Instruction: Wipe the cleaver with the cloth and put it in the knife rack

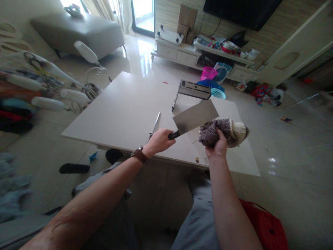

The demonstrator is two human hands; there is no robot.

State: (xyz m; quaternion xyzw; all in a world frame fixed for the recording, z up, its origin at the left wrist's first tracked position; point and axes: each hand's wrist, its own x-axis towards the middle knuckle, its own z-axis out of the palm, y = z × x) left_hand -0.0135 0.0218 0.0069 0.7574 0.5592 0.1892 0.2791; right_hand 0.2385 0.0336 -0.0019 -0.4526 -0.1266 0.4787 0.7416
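Cleaver [196,117], one: handle gripped in left hand [160,140], blade above white table [109,107]. Cloth [230,131], one: clasped, bunched, in right hand [218,147], near table's right edge; blade contact uncertain. Table stretches wide leftward of thin rod [156,121].

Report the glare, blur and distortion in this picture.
Head view: daylight washes out the glass door and glares on the floor; the grey heap at lower left is smeared; the left forearm swells toward the corner; the cleaver has a clearer outline.
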